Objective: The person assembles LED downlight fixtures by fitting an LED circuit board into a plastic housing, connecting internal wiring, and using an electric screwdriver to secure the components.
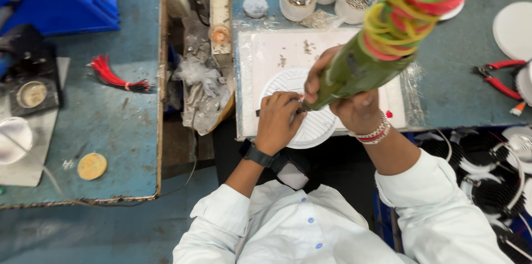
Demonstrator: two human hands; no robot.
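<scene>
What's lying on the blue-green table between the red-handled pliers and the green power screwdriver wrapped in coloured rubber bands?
In the head view, only bare blue-green table and the crinkled clear plastic edge of the white work pad separate the red-handled pliers from the green power screwdriver.
</scene>
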